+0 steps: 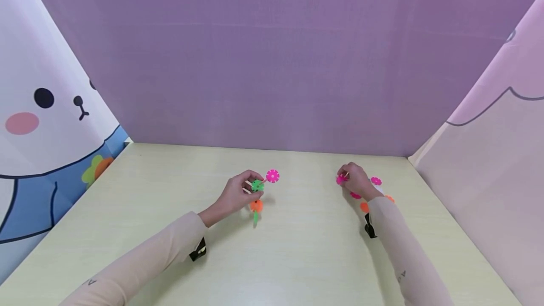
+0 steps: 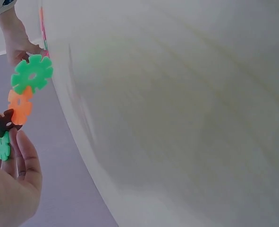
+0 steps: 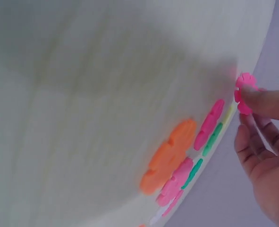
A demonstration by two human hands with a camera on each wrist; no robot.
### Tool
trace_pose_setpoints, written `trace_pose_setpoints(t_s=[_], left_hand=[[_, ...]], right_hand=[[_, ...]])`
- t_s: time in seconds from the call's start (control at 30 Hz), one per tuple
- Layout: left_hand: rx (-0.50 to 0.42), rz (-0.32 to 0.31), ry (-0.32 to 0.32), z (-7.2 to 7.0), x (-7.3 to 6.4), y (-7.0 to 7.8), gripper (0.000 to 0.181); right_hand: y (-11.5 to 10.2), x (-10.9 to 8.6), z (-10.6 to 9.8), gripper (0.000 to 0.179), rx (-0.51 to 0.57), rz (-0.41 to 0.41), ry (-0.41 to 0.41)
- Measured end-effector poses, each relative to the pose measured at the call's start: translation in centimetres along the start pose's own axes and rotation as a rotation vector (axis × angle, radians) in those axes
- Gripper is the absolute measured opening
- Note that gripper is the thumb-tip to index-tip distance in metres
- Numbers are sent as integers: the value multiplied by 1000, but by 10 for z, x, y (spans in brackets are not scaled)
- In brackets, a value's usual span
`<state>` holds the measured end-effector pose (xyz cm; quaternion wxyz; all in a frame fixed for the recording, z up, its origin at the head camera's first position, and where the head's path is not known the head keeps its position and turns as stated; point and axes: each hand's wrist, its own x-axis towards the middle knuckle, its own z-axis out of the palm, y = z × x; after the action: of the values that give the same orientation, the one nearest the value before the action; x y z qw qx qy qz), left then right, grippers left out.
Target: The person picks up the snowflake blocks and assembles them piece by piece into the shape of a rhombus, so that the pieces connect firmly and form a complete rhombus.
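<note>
My left hand pinches a chain of slotted, flower-shaped plastic discs at its dark disc, held above the table. A pink disc sticks out at the chain's far right end, beside a green disc. Below the fingers hang an orange disc and another green disc seen partly edge-on from the head. To the right, my right hand pinches a pink disc between thumb and fingers, close above the tabletop.
Loose discs lie on the pale table by the right wrist, among them an orange one, a pink one and a green one. A purple panel rises behind the table, with printed panels at both sides.
</note>
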<state>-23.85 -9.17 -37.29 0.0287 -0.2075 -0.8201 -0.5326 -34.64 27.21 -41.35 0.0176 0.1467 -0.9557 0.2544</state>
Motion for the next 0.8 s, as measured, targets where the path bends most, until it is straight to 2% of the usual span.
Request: trace_pose_setpoints(t_s=[0.13, 0.23, 0.47, 0.8], left_hand=[[-9, 9, 0, 0, 0, 0, 28], [-7, -10, 2, 0, 0, 1, 29], [-14, -21, 4, 0, 1, 3, 28], [-17, -5, 3, 1, 1, 3, 27]], right_hand=[[0, -2, -3, 22, 72, 33, -10], [-2, -4, -7, 24, 115, 15, -21], [-15, -3, -12, 21, 121, -89, 41], [-55, -9, -7, 15, 256, -221, 124]])
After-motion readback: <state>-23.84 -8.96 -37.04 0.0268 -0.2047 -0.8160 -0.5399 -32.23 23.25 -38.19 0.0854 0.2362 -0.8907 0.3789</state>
